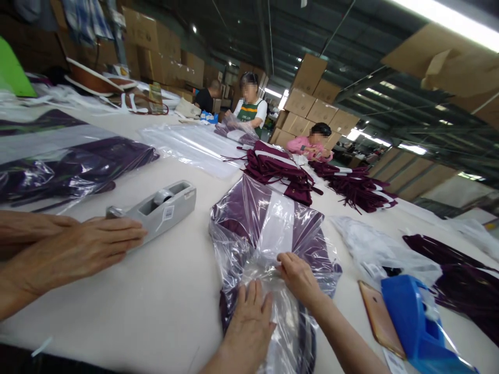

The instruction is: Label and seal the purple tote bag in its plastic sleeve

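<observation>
In front of me lies a clear plastic bag (234, 259) with a folded dark purple garment (241, 208) inside. A white paper band (277, 221) runs down the middle of the garment. My left hand (251, 322) rests flat on the lower part of the bag, its fingers stretched out. At the bag's middle, just below the band, my right hand (299, 275) has its fingers curled in a pinch on the plastic. The wrinkled film hides the exact edge between those fingertips.
Another person's hands (89, 244) touch a grey tape dispenser (167, 208) at left. A blue tape dispenser (409, 317) and a phone (380, 317) lie right. Purple garment stacks (273, 166), flat plastic bags (191, 145) and two co-workers (251, 106) are farther back.
</observation>
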Tool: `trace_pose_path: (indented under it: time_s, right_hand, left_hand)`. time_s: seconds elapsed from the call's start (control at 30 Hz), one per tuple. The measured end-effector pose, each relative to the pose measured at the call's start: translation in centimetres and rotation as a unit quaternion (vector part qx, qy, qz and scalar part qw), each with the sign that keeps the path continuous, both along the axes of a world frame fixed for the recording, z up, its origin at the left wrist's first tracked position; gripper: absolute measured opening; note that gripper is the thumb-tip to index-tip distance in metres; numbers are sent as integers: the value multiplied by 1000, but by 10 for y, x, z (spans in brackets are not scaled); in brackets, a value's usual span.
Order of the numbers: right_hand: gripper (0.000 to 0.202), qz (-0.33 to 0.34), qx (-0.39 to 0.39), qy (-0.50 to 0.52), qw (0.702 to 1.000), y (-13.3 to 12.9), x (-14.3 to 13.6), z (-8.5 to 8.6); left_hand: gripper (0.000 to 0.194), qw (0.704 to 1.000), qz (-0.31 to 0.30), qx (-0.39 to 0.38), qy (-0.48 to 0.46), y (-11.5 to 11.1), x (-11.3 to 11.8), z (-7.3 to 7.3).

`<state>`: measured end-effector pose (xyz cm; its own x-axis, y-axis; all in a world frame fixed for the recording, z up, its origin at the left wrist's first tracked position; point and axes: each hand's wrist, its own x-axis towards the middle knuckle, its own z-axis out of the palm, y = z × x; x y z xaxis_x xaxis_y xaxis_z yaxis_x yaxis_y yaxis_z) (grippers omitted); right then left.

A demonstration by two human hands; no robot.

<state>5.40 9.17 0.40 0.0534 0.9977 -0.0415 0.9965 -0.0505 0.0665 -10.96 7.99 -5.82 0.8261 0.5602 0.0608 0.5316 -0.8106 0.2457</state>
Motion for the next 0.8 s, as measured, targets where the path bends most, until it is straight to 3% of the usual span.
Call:
trace_pose_path:
  time_s: [0.17, 0.3, 0.43, 0.53, 0.6, 0.7, 0.8]
  right_hand:
    - [36, 57, 74, 117, 989, -48, -26, -34]
    - [47, 8, 51, 159, 986, -58, -39, -48]
    - [43, -9, 60, 170, 984, -54, -38, -53]
    - [42, 3, 87, 168, 982, -49, -33, -65]
    - [42, 11, 103, 176, 979, -47, -32, -71]
    - [43, 31, 135, 208, 968, -55, -28, -65]
    - [40, -5, 254, 228, 940, -82, -4, -41]
  left_hand:
    - [53, 999, -13, -40, 12, 4, -2, 17]
    - [51, 997, -21, -79, 15, 9, -8, 21]
    - [57, 998, -38, -48, -16, 11, -17, -8]
    - [61, 994, -112, 4, -16, 16, -20, -39]
    - [59, 990, -134, 48, -16, 17, -20, -50]
    - [54, 987, -92, 124, -40, 10, -23, -51]
    - [40, 973, -70, 206, -80, 3, -31, -45]
